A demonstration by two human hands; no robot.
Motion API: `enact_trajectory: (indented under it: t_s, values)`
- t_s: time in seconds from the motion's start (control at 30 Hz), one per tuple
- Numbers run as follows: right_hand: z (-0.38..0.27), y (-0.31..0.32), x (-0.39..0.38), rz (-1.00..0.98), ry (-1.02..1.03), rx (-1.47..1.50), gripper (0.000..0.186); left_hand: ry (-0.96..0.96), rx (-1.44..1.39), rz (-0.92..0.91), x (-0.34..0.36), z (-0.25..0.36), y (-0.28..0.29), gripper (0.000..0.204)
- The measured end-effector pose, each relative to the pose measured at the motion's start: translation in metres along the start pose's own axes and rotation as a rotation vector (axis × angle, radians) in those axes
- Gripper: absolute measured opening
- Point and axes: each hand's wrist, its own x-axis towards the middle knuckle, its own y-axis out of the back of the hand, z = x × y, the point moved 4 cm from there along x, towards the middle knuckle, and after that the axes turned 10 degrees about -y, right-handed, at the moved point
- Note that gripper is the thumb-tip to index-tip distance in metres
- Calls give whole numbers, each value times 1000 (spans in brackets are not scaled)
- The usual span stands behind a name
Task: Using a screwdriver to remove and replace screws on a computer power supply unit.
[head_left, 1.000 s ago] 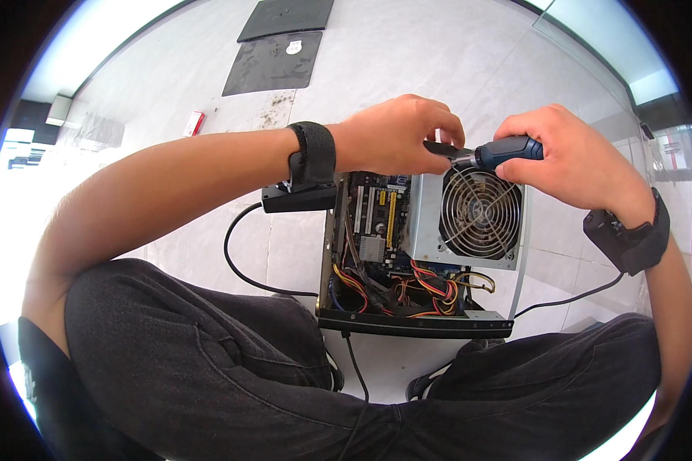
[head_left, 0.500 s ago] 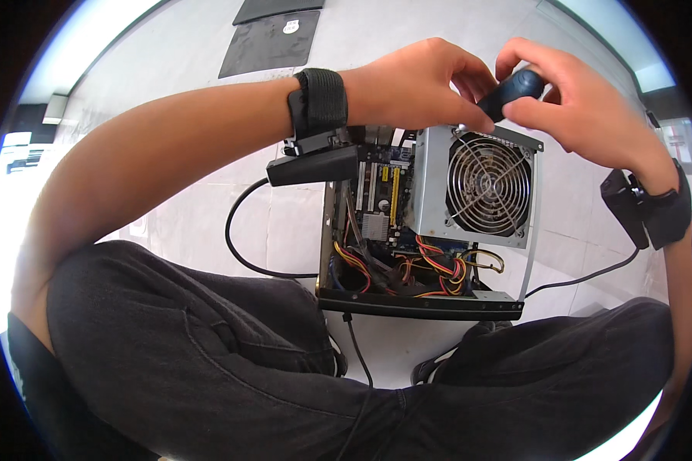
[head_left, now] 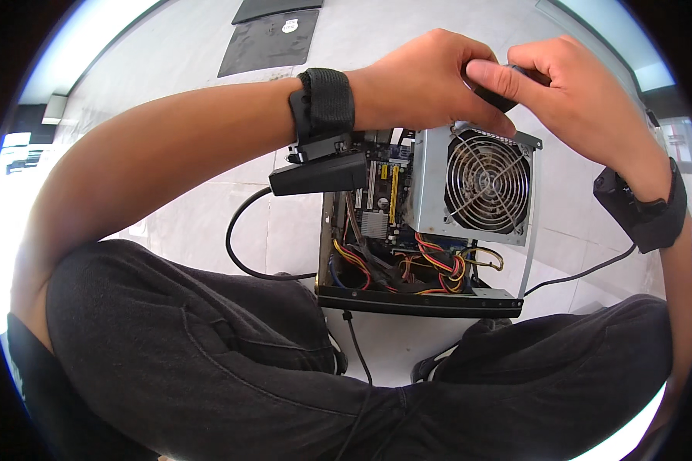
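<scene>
Landmark: the silver, box-shaped metal power supply (head_left: 430, 188), its round wire fan grille (head_left: 488, 184) facing up.

Far left and beyond it: a flat black rectangular panel (head_left: 269, 46) with a white sticker, on the pale tiled floor (head_left: 200, 211). Nearer, still left of it: a black box-shaped device (head_left: 321, 174) strapped at the left wrist, black cable (head_left: 231, 234) curving off. Just left of it: a blue circuit board with a yellow slot, inside the open, black-edged metal computer case (head_left: 423, 304). Over its far edge: the person's left hand (head_left: 430, 84), fingers curled, thumb stretched along that edge; whether it clamps anything I cannot tell. On its near side: a bundle of red, yellow and black wires (head_left: 438, 269). Above its far edge, between the hands: a dark, rounded tool handle (head_left: 490, 95), mostly hidden. Beyond it, rightmost: the right hand (head_left: 557, 81), closed around that handle, thumb across it.
</scene>
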Motion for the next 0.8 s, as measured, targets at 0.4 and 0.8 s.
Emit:
enact_trajectory:
  t_s: [0.4, 0.8]
  values:
    - [5, -5, -4, 190, 154, 168, 33, 58, -56, 56, -6, 6, 1, 55]
    - [6, -4, -14, 308, 343, 306, 25, -32, -282, 79, -2, 1, 2, 53]
